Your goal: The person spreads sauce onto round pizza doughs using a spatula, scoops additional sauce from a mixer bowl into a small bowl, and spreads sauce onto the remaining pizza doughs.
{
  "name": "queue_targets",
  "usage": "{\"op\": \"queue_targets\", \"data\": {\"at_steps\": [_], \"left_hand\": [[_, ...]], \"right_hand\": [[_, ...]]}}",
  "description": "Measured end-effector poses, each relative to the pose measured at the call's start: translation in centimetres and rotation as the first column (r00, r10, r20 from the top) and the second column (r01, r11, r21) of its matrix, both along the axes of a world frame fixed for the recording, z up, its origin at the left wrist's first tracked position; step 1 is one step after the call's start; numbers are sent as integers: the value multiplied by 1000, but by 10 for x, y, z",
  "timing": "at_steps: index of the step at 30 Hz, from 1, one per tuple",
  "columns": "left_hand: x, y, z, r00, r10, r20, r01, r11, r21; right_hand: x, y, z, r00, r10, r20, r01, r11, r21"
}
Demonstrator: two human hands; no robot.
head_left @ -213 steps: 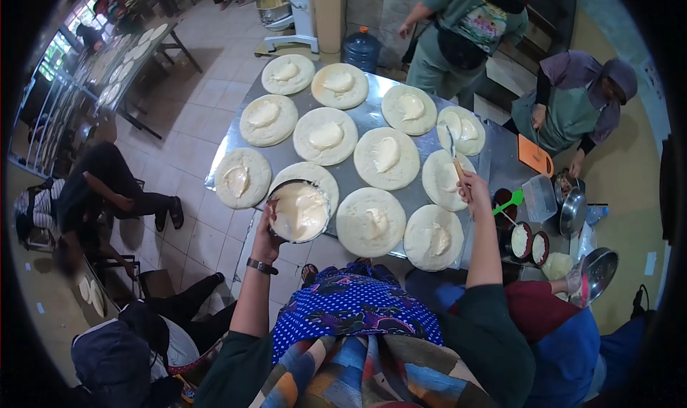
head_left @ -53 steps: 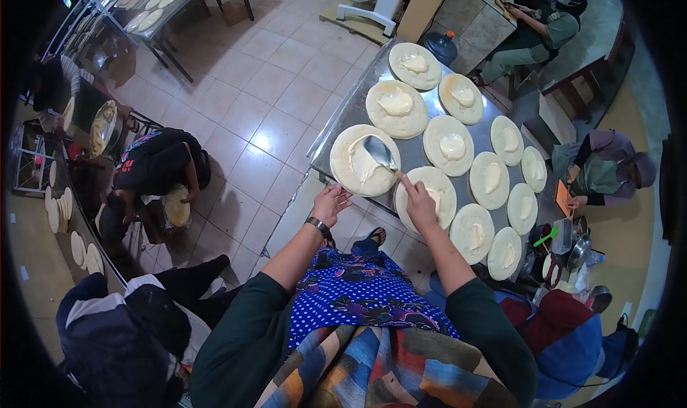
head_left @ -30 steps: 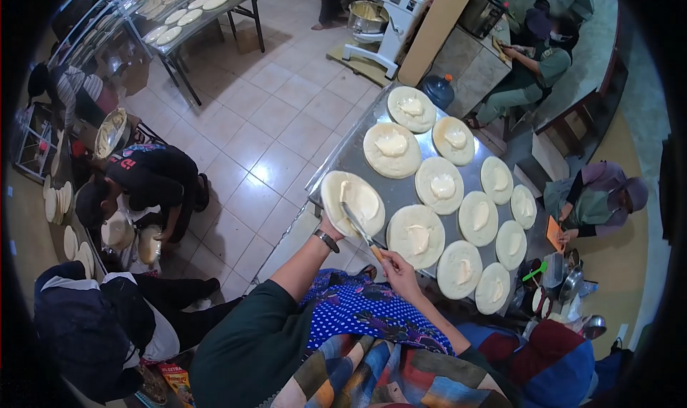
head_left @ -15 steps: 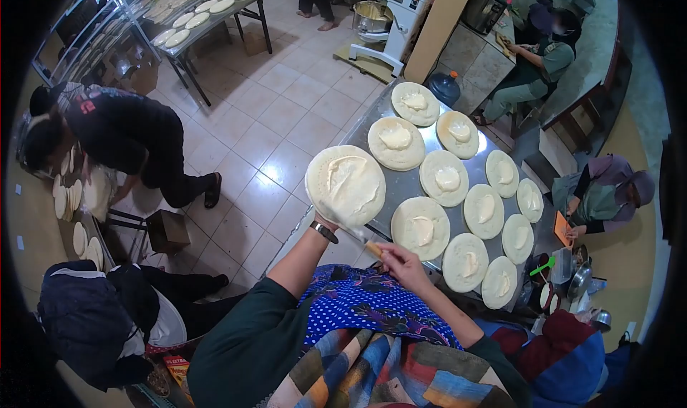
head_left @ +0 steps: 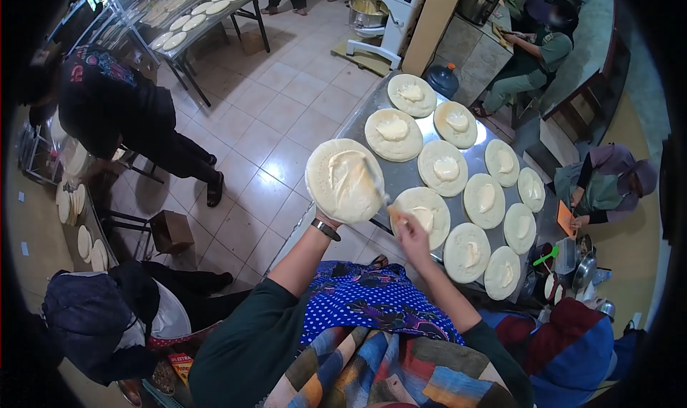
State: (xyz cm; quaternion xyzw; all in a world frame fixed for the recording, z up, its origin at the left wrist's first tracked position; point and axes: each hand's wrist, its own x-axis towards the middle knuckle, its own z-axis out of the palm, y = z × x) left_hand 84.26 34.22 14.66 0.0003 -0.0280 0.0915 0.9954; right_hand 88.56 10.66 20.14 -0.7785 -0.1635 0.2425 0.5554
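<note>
The left grip holds up a bread, fingers too hidden to tell. The right grip pinches a blurry tool by the cream, near the desk.

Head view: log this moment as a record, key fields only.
left hand: under a dough round, fingers mostly hidden
held item: dough round, cream spread over its middle
right hand: grips the wooden handle of a spreader
spreader: blurred head over the cream
metal table: eleven more rounds, cream on each
right side: co-worker at orange board; green utensil nearby
background: stand mixer
</note>
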Motion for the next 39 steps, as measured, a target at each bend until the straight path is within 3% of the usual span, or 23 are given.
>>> {"op": "queue_targets", "data": {"at_steps": [1, 3, 6, 7, 8, 9, 11, 13, 16, 17, 18, 20, 22, 24, 26, 28, 30, 31, 33, 34, 36, 37, 39], "left_hand": [[2, 0, -6, 998, 0, 58, 3, 999, -50], [-3, -1, 5, 999, 25, -37, -24, 1000, 16], [-3, 0, -3, 984, 43, -174, -24, 993, 113], [-3, -3, 0, 984, 6, -177, 13, 994, 106], [-3, -5, 1, 984, -29, -175, 48, 994, 102], [-1, -6, -3, 984, -31, -173, 50, 993, 106], [7, -6, -12, 994, -78, 80, 83, 994, -68], [-3, -5, 4, 999, -42, -5, 42, 999, 8], [-4, -2, -4, 989, -22, -145, 35, 995, 92], [-1, 2, -28, 982, -52, -181, 77, 988, 133], [1, 5, -40, 974, -80, -212, 119, 977, 176], [4, -4, -7, 971, -33, -236, 68, 987, 143], [2, -7, 16, 997, -67, 24, 64, 993, 94], [-1, 0, 19, 994, -107, -2, 106, 985, 133], [-1, 1, 8, 992, -22, -128, 66, 936, 345], [-1, 1, -6, 997, -51, -60, 65, 959, 274], [7, 0, -14, 990, -68, -128, 91, 978, 188], [8, -1, -8, 989, -9, -148, 52, 956, 288], [10, 1, -3, 990, -2, -143, 41, 961, 273], [11, 3, -1, 990, 4, -142, 33, 966, 257], [5, 5, -2, 988, 17, -153, 17, 976, 219], [1, 6, -2, 987, 26, -158, 7, 980, 201], [0, 13, 2, 987, 44, -155, -17, 985, 173]], "right_hand": [[-10, -2, 0, 1000, 4, 6, -4, 1000, 2], [-40, -5, 5, 951, 308, 36, -310, 946, 99], [-24, -1, 24, 973, 229, -9, -228, 971, 78], [-5, 6, 20, 989, 55, -135, -43, 995, 89], [8, 13, 36, 999, -29, -43, 31, 998, 49], [7, 13, 28, 1000, -5, -30, 7, 999, 50], [-6, 11, 24, 1000, 25, -9, -24, 998, 52], [-34, 6, 33, 947, 315, 69, -317, 948, 13], [-20, 9, 47, 962, 256, -92, -257, 966, -2], [-5, 16, 37, 992, 112, -51, -110, 993, 28], [-1, 19, 32, 993, 108, -55, -107, 994, 29], [8, 26, 31, 994, 101, 48, -104, 992, 64], [-12, 20, 39, 975, 203, 92, -209, 976, 63], [-23, 17, 61, 883, 459, -100, -460, 888, 17], [-9, 22, 61, 918, 371, -140, -375, 927, -4], [22, 33, 52, 998, 65, -9, -65, 998, 1], [19, 37, 45, 993, 84, 85, -89, 994, 58], [6, 36, 48, 976, 210, 56, -212, 977, 27], [-10, 32, 66, 908, 411, -79, -413, 910, -18], [-6, 33, 60, 908, 411, -77, -413, 910, -18], [8, 29, 42, 986, 156, -62, -149, 983, 102], [21, 30, 48, 996, 46, 72, -53, 993, 102], [13, 26, 39, 990, 62, 127, -71, 996, 62]]}}
